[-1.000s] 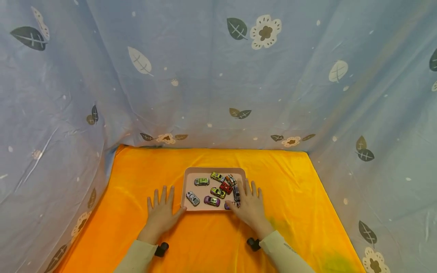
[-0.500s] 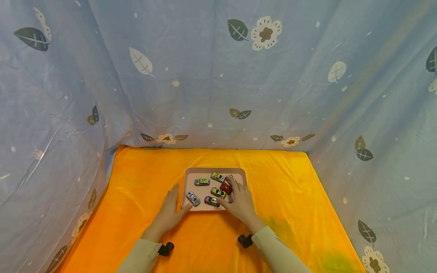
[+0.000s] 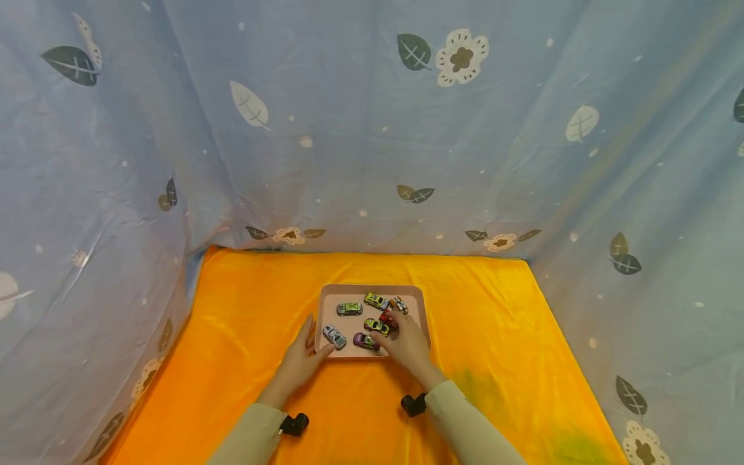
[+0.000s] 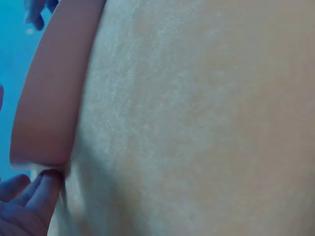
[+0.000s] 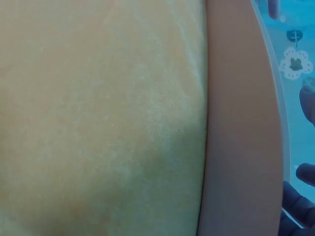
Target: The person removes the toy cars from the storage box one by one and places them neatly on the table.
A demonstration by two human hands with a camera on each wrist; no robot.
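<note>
A shallow pink tray [image 3: 344, 292] lies on the orange cloth with several small toy cars in it. My left hand [image 3: 299, 363] holds the tray's near left corner, fingers along the outside and thumb over the rim by a white toy car [image 3: 334, 336]. In the left wrist view, fingers [image 4: 42, 199] touch the corner of the tray wall [image 4: 54, 98]. Over the tray's right part hovers my right hand [image 3: 409, 345], thumb near a purple toy car [image 3: 366, 341] and fingertips at a red toy car [image 3: 388, 319], partly hidden. Cars beneath this hand are covered.
A green toy car [image 3: 349, 309], two yellow ones and an orange-white toy car [image 3: 398, 305] also sit in the tray. Orange cloth [image 3: 256, 284] surrounds it. Pale blue patterned curtains [image 3: 360, 129] rise behind and at both sides.
My right hand has moved left from the tray's right edge to over the cars, its fingers drawing in. My left hand has come right, from beside the tray onto its near left corner.
</note>
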